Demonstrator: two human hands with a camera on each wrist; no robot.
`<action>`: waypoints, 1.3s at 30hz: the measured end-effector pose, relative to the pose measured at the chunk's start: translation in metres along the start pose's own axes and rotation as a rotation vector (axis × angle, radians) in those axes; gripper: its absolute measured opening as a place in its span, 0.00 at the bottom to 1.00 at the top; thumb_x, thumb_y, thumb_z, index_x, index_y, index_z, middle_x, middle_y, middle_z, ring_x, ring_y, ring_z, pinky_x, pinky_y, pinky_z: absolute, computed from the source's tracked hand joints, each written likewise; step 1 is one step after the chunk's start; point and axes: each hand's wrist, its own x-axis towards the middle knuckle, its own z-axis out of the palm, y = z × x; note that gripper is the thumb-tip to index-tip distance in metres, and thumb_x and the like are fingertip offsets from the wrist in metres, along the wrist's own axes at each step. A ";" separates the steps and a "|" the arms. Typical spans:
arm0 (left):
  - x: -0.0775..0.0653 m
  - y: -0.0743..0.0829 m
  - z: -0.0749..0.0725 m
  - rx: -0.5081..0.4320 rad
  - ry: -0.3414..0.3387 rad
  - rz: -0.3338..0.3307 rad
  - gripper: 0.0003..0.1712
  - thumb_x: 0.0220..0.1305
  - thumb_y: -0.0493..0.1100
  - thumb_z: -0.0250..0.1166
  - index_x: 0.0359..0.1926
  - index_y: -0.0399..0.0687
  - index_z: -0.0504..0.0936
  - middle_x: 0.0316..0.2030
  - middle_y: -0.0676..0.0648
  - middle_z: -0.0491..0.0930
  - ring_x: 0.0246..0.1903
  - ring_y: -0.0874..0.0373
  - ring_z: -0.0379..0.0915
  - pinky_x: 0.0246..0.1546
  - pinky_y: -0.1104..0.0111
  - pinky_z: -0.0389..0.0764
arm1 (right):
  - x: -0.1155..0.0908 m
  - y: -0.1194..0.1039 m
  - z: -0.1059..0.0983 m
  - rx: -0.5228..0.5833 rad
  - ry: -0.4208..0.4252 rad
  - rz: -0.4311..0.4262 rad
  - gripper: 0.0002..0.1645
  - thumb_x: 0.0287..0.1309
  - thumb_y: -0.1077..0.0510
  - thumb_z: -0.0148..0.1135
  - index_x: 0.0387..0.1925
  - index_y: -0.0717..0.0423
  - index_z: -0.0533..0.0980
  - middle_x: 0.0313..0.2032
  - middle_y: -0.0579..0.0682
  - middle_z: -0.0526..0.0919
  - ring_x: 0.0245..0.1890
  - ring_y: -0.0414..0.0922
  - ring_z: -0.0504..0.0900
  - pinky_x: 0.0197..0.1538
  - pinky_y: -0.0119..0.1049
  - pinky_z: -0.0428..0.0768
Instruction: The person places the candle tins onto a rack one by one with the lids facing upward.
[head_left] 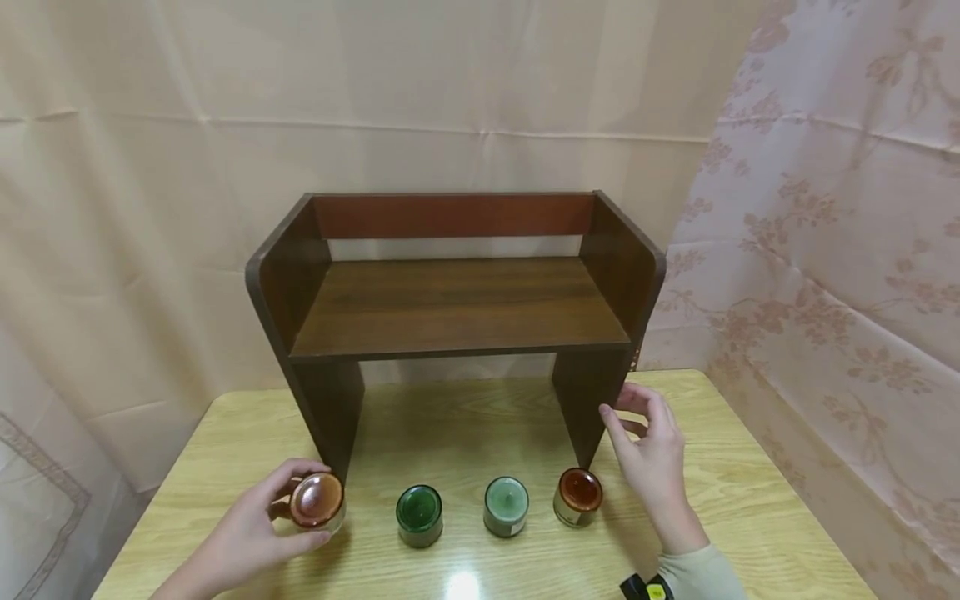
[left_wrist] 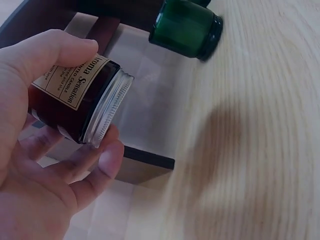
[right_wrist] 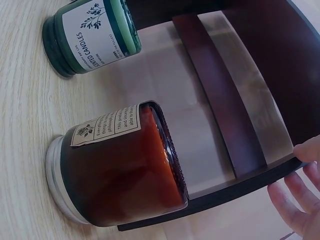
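Note:
My left hand (head_left: 258,521) holds a brown glass scented candle (head_left: 317,498) lid down, near the shelf's front left corner. Its paper label and silver lid (left_wrist: 109,109) show in the left wrist view, with shadow on the tabletop beside it. My right hand (head_left: 651,450) pinches the front edge of the right side panel of a dark wooden desktop shelf (head_left: 457,304), thumb inside and fingers outside. Between the hands, a dark green candle (head_left: 419,517), a light green candle (head_left: 506,507) and a second brown candle (head_left: 578,497) stand in a row, bases up.
The shelf stands on a light wood table (head_left: 750,508), with one board, two side panels and a back rail (head_left: 457,215). Beige curtain cloth (head_left: 450,92) hangs behind, and flowered cloth (head_left: 847,275) on the right. A black wrist strap (head_left: 636,587) shows at the lower right.

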 end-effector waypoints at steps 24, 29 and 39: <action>0.021 0.031 -0.017 0.004 -0.054 0.149 0.48 0.43 0.31 0.90 0.65 0.49 0.77 0.52 0.55 0.86 0.47 0.63 0.83 0.40 0.69 0.87 | -0.002 0.004 -0.004 -0.003 0.003 -0.009 0.24 0.59 0.76 0.77 0.56 0.70 0.79 0.45 0.61 0.85 0.46 0.32 0.83 0.45 0.15 0.82; 0.022 0.033 -0.021 -0.011 -0.049 0.156 0.49 0.43 0.31 0.90 0.66 0.49 0.74 0.51 0.54 0.86 0.48 0.64 0.83 0.43 0.69 0.87 | -0.002 0.003 -0.002 0.003 0.004 -0.014 0.24 0.59 0.76 0.77 0.56 0.70 0.79 0.45 0.61 0.85 0.46 0.30 0.83 0.45 0.15 0.82; 0.030 0.039 -0.027 0.028 -0.037 0.239 0.49 0.40 0.29 0.89 0.64 0.51 0.76 0.50 0.55 0.84 0.49 0.63 0.80 0.41 0.70 0.86 | -0.001 0.000 0.000 0.007 0.000 -0.009 0.24 0.60 0.76 0.76 0.56 0.71 0.78 0.45 0.61 0.85 0.47 0.32 0.83 0.46 0.16 0.83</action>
